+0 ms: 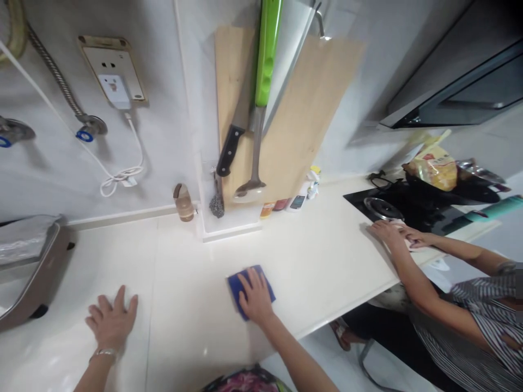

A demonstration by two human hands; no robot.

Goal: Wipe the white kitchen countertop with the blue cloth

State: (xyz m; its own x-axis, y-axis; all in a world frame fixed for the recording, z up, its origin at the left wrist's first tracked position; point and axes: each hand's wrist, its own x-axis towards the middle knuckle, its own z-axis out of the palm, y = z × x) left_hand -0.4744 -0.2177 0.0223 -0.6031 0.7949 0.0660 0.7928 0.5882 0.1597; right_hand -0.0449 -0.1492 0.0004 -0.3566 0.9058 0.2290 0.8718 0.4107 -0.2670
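Note:
My left hand (pixel 111 321) lies open on the white countertop (pixel 183 305), palm down with fingers spread, and holds nothing. A bracelet circles that wrist. To the right, my right hand (pixel 256 296) presses a folded blue cloth (pixel 238 283) against the counter, its fingers slightly bent over the cloth. Parts of the cloth show past the fingers on both sides; what is under the palm is hidden.
A brown appliance (pixel 44 277) stands at the left edge. Against the wall are a brown bottle (pixel 183 202), a hanging knife (pixel 231 149), a green-handled ladle (pixel 265 71) and a cutting board (pixel 302 120). At right, another person's hands (pixel 392 233) are beside a black cooktop (pixel 433 209).

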